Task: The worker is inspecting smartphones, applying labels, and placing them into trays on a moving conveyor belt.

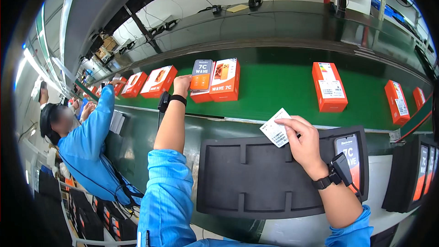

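My left hand [183, 85] reaches forward and pinches the left edge of a smartphone [201, 75] with a grey and orange screen face. The phone is over an orange-and-white box [201, 97] on the green belt, and a second phone box [225, 80] stands right beside it. My right hand [302, 142] holds a small white printed label card [275, 129] between thumb and fingers, above the far edge of a black foam tray [222, 183]. Another smartphone [347, 155] lies in the tray's right end, partly behind my right wrist.
Farther right on the green belt [279, 77] lie orange boxes with labels, such as one box [330, 87]. More boxes [158, 81] sit to the left. A co-worker in blue [87, 142] works at the left. Stacked black trays [407, 174] with phones stand at the right.
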### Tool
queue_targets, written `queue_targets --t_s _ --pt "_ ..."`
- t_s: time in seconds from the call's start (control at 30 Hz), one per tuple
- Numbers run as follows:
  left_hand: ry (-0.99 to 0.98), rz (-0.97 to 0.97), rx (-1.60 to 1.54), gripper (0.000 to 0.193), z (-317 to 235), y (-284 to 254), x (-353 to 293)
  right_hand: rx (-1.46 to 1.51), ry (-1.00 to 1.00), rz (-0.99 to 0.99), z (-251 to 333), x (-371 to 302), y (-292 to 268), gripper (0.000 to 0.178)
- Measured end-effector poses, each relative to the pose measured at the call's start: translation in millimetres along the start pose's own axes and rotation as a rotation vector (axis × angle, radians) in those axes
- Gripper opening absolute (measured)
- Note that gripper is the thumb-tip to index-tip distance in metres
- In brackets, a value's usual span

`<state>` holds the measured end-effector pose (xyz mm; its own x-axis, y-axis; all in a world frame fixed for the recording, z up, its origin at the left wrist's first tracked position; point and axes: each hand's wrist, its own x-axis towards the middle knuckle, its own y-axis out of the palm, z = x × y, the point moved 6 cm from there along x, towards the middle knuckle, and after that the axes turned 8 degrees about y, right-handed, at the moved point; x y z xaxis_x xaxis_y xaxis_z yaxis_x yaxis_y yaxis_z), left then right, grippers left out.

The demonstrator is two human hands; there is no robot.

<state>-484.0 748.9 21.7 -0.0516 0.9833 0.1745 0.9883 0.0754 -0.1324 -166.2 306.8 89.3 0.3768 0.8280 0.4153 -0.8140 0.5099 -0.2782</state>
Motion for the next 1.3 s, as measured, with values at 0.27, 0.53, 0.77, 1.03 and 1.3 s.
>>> queue_targets --t_s 0.27,0.53,0.77,1.03,1.3 --pt "0.696 0.051 1.415 0.026 -75 70 -74 0.001 0.008 0.005 3 0 0 0.023" --pt "0.595 0.303 1.234 0.075 -65 154 -127 0.000 -0.026 -0.015 5 0 -4 0.024" --pt "0.515 0.371 1.338 0.085 -78 182 -162 -0.021 -0.091 -0.031 11 -2 -5 0.020" --pt "0.553 0.366 0.999 0.085 -103 244 -212 -0.007 -0.114 -0.105 3 5 -15 0.021" --pt "0.620 0.050 1.206 0.065 -136 145 -163 -0.002 -0.059 -0.165 -4 12 -26 0.021"
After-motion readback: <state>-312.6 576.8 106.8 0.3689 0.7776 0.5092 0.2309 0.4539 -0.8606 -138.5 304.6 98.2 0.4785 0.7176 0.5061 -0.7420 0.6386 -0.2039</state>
